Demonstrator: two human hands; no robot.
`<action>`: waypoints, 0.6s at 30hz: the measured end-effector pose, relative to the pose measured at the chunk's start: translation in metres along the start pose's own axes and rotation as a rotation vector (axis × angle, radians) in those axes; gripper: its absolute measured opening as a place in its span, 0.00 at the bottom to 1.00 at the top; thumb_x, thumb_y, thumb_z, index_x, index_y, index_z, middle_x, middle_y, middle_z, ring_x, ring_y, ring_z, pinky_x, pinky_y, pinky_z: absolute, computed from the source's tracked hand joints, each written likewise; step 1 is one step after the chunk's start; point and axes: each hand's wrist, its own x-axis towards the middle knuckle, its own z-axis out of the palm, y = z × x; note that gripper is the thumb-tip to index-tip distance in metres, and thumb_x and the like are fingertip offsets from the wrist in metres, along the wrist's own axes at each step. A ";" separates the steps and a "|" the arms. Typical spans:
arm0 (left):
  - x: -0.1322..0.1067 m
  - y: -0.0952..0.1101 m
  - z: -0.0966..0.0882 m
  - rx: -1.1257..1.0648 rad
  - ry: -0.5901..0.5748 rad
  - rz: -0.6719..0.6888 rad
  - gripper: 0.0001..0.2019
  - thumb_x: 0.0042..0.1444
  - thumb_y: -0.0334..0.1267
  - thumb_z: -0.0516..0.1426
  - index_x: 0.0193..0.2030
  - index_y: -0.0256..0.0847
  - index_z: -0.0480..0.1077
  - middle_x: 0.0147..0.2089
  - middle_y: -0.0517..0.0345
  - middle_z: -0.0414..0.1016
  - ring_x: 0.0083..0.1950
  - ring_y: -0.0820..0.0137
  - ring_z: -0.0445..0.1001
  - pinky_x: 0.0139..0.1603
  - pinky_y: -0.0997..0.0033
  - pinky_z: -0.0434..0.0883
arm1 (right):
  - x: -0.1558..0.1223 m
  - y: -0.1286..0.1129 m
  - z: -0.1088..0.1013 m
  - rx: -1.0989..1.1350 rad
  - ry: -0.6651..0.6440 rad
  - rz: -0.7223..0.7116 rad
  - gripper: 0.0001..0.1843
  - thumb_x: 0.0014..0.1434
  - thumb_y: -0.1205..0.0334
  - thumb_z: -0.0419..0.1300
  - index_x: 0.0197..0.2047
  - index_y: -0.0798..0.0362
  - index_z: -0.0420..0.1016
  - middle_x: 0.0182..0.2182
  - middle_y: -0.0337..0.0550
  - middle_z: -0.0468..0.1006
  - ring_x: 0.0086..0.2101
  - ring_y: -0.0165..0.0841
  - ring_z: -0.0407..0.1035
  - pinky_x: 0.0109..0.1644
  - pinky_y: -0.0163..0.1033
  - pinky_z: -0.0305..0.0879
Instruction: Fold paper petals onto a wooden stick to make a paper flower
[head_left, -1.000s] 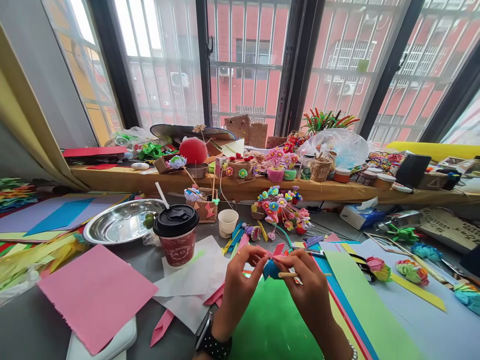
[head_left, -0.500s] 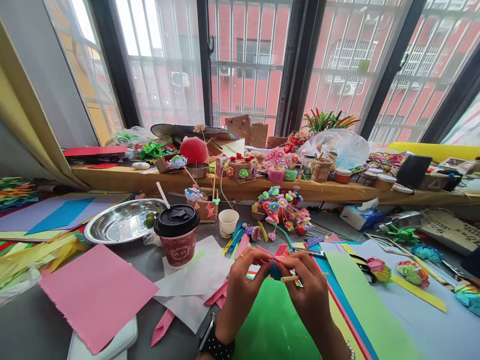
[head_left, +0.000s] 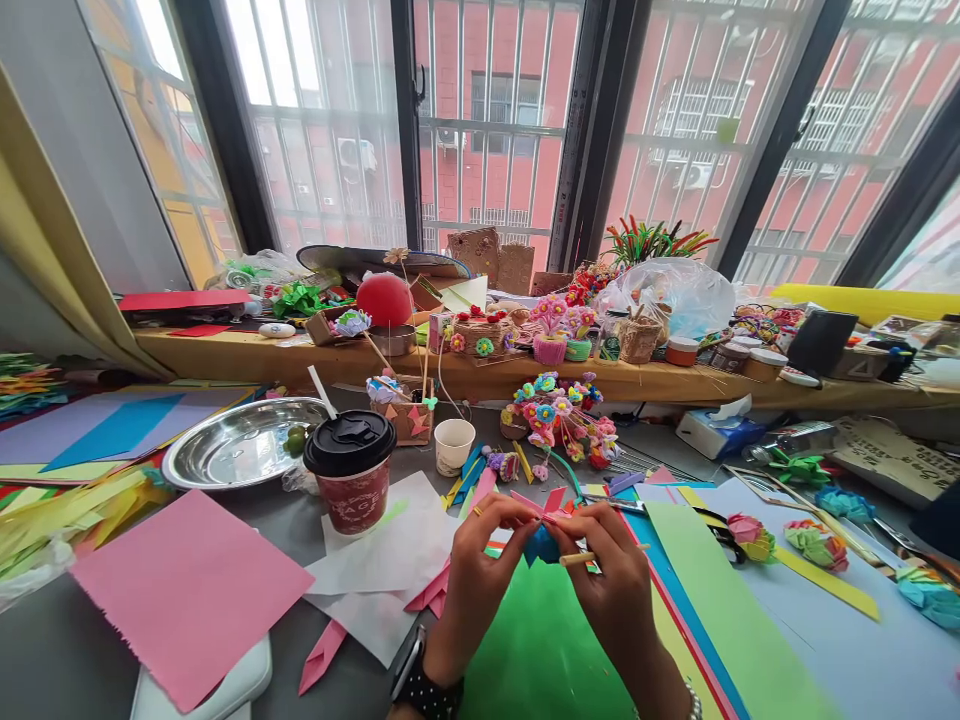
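Both hands meet over a green surface [head_left: 551, 640]. My left hand [head_left: 484, 560] is closed, its thumb and fingertips pinching a folded paper piece, pink on top [head_left: 551, 503] with a blue part [head_left: 541, 545] hanging below. From the other side my right hand [head_left: 611, 560] pinches the same piece between thumb and finger. A thin wooden stick [head_left: 574, 559] is also tucked in my right hand, its blunt end pointing left. The fingers hide part of the fold. Behind the hands stands a bunch of colourful knitted-looking flowers [head_left: 559, 405].
To the left are a lidded drink cup with a straw [head_left: 351, 490], a steel tray [head_left: 180, 465], a pink paper sheet [head_left: 191, 590] and white paper [head_left: 375, 560]. A small paper cup [head_left: 454, 450] stands behind. Coloured paper strips [head_left: 720, 590] and crumpled paper flowers [head_left: 817, 545] lie right.
More of the blue part shows below my fingers, and the pink paper now sticks up above them. My hands stay close together in nearly the same place. The view has shifted slightly.
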 end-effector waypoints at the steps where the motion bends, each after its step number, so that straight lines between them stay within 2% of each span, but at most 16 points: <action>1: 0.000 0.000 0.000 -0.005 -0.009 -0.005 0.02 0.51 0.31 0.54 0.31 0.38 0.68 0.30 0.60 0.70 0.33 0.74 0.68 0.35 0.76 0.66 | 0.000 0.000 0.000 0.004 0.001 0.001 0.05 0.54 0.69 0.54 0.32 0.54 0.71 0.26 0.42 0.69 0.28 0.30 0.67 0.31 0.33 0.65; 12: 0.002 -0.003 -0.001 -0.038 -0.059 -0.069 0.03 0.51 0.33 0.54 0.30 0.37 0.67 0.29 0.58 0.69 0.31 0.72 0.68 0.32 0.74 0.67 | 0.001 0.001 0.002 0.035 -0.004 -0.006 0.05 0.54 0.69 0.54 0.32 0.55 0.71 0.26 0.42 0.68 0.27 0.29 0.66 0.29 0.32 0.64; 18: 0.002 -0.001 0.001 -0.021 -0.091 -0.035 0.02 0.51 0.33 0.54 0.30 0.38 0.67 0.29 0.58 0.69 0.32 0.72 0.67 0.33 0.74 0.66 | -0.001 -0.001 0.002 0.028 -0.011 0.027 0.05 0.54 0.70 0.53 0.30 0.55 0.70 0.26 0.42 0.68 0.27 0.29 0.67 0.29 0.32 0.64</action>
